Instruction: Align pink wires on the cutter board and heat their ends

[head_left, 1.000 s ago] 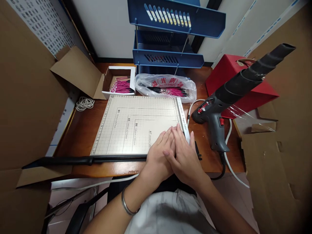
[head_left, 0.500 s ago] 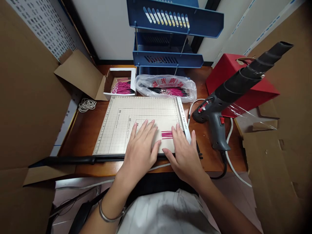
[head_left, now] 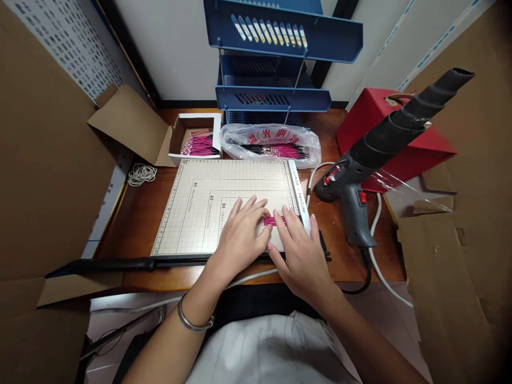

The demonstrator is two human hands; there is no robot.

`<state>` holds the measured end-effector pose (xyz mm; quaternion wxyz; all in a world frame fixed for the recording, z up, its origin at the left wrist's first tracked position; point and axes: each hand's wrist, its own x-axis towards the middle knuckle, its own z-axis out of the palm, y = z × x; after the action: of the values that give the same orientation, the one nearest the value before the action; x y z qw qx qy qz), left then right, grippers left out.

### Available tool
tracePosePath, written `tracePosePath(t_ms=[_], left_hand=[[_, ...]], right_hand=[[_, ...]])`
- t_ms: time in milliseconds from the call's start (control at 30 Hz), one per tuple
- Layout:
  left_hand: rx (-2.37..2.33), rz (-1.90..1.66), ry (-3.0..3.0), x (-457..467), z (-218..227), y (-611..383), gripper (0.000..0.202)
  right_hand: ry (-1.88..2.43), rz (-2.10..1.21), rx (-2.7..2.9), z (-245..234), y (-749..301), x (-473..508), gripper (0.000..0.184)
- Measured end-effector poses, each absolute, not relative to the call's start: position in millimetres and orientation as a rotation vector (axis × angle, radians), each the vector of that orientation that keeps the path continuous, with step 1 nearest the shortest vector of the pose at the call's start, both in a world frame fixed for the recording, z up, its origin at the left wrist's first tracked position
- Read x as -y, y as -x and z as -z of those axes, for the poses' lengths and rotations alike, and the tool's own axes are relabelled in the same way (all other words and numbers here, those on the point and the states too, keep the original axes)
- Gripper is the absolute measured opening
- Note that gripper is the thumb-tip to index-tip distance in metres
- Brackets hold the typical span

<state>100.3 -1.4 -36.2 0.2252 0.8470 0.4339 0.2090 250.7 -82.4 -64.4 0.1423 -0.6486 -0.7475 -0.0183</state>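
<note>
Both hands [head_left: 272, 240] lie on the paper cutter [head_left: 208, 208], heat gun [head_left: 356, 186] to its right.

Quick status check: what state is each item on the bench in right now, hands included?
Left hand: flat on the cutter board, touching the pink wires.
Right hand: flat, fingertips on the wires.
Pink wires: small bunch, pressed between both hands.
Paper cutter: blade arm down.
Small box: open, holding pink wires.
Plastic bag: lying flat, wires inside.
Heat gun: resting untouched.

Pink wires [head_left: 274, 220] — gridded cream board [head_left: 224, 186]
</note>
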Motion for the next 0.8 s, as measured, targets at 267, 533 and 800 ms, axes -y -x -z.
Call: tracePosePath(t_ms=[267,533,800], left_hand=[[-1.202,-0.588,-2.31,3,35,-98,0.011],[-1.223,-0.621,-2.276,3,38,-93,0.011],[-1.301,-0.609,-2.598,32,40,-77,0.042]], right_hand=[[1.861,0.097,2.17,66,-251,83,0.061],[1.866,0.138,2.153,67,-249,83,0.058],[1.855,0.147,2.142,67,-249,84,0.056]])
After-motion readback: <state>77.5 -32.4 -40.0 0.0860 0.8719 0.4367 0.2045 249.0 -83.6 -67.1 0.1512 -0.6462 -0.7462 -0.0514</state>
